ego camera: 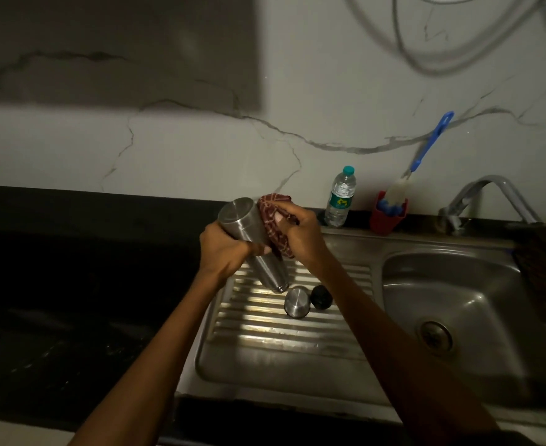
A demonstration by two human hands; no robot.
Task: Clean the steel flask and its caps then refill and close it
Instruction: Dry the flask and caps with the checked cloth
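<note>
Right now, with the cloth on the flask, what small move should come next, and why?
Probably slide the cloth down the flask toward its mouth. The right hand presses the cloth on the upper side only, while the left hand grips the middle, flask tilted bottom-up over the drainboard.

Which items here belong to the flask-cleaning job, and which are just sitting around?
Job: steel flask, maroon cloth, steel cap, black cap, water bottle, tap.
Lying about: bottle brush, red cup, hoses on wall.

Home kitchen: steel sink (451, 304), tap (490, 194), marble wall (201, 149)
</note>
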